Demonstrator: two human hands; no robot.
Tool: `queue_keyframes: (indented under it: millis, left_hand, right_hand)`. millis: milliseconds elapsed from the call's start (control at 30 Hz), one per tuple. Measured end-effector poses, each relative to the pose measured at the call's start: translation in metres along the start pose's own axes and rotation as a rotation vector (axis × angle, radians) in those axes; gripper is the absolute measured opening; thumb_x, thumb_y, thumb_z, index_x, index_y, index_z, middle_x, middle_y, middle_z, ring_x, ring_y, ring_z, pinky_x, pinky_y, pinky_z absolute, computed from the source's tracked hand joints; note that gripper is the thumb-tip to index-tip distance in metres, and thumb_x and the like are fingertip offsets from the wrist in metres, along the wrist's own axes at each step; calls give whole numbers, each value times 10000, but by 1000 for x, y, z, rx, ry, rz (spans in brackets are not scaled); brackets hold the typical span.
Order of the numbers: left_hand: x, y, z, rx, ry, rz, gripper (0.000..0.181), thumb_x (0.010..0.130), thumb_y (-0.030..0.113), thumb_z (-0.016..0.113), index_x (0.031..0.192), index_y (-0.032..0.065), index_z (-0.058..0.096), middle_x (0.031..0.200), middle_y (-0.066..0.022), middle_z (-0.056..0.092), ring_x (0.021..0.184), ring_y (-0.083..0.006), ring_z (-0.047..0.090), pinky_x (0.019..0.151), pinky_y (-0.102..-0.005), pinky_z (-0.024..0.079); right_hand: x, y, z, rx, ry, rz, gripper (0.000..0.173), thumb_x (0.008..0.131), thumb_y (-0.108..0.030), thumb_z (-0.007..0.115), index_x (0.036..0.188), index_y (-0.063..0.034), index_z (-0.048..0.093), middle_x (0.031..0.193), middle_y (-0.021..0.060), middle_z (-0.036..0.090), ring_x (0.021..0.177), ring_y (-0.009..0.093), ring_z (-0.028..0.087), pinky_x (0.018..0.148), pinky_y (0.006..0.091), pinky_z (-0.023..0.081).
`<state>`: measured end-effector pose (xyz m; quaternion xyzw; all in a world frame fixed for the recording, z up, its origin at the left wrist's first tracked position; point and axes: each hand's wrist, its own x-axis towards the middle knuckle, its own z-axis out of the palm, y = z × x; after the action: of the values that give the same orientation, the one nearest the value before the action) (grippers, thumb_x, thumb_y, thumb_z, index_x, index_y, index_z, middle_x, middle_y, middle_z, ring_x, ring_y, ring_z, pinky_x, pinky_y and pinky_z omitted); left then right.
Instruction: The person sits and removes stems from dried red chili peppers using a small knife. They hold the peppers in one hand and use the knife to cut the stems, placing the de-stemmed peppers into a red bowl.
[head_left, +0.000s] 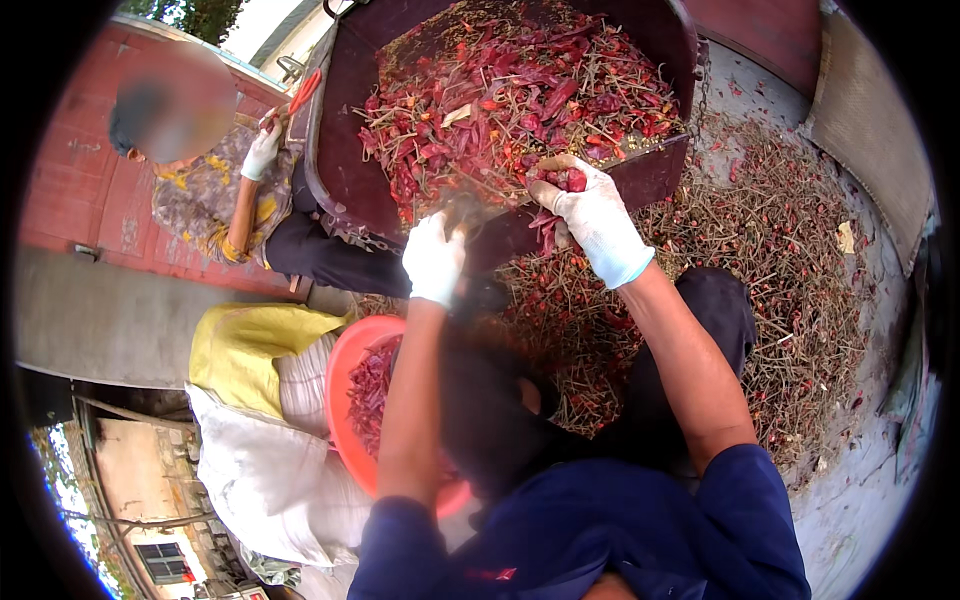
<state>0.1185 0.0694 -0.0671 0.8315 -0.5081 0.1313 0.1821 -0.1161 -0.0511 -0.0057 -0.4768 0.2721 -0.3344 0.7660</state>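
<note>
Dried red chili peppers (525, 97), mixed with stems and seeds, lie heaped in a dark red metal cart bed (352, 165). My left hand (436, 259), in a white glove, is at the bed's near edge; its fingertips are blurred and whether they hold anything cannot be told. To its right, my right hand (592, 217), also gloved, is closed around several dried red peppers (566, 180). More peppers hang just under its palm, over the rim. Partly hidden behind my left forearm, a red-orange plastic basin (341, 375) holds more dried peppers (371, 390).
A person (225, 187) in white gloves sits at the left of the bed, holding something reddish. White sacks (262, 480) and a yellow sack (240, 360) stand left of the basin. Stems and pepper scraps (787, 300) cover the ground at right, beside a leaning woven panel (870, 127).
</note>
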Motion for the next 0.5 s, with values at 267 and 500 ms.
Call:
queue_keyframes:
  millis: [267,500]
  left_hand:
    - [2,13,-5,284,-174,-105,554,767,357,787,1204,42,657,944,-157,725,934,-348,677,841,-445,535]
    - [-2,-12,-5,-688,-236,-331,501,774,140,783,1226,-42,668,865,-88,726,690,-157,664,655,-276,519]
  right_hand:
    - [4,5,-3,8,-29,51,220,901,-135,744,1074,-33,654,808,56,695,543,111,617,420,263,432]
    - [6,5,-2,-53,-27,30,257,889,-178,763,1073,-32,657,783,48,687,486,88,526,406,264,388]
